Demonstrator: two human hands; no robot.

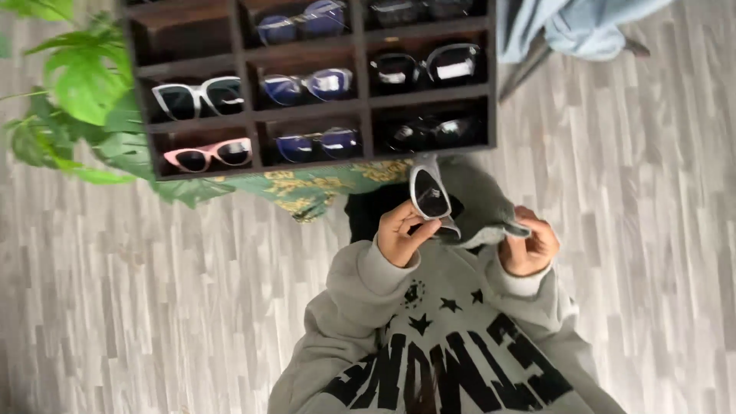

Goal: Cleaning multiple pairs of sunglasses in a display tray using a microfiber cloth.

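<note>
Fingers (418,230) of the left hand (400,234) pinched on grey-framed sunglasses (429,195), thumb under the lower rim, frame tilted, dark lens facing camera. Right hand (529,247) at 3 o'clock of the left, fingers curled tight on a grey cloth (479,203) that drapes up behind the sunglasses and touches them. Both wrists come out of grey sweatshirt (445,337) cuffs; shirt has black stars and black lettering, fills the 6 o'clock part of view.

At 12 o'clock of the hands, dark wooden display rack (364,100) with cubbies. White-framed pair (198,97) in a left cubby, pink pair (208,154) in the cubby below it, blue-lensed pairs (307,83) in the middle column, black pairs (425,67) in the right column. Green patterned fabric (307,188) just under the rack. Leafy plant (77,100) at 10 o'clock. Light blue garment (567,27) at 1 o'clock. Grey wood-plank floor (153,307) all around.
</note>
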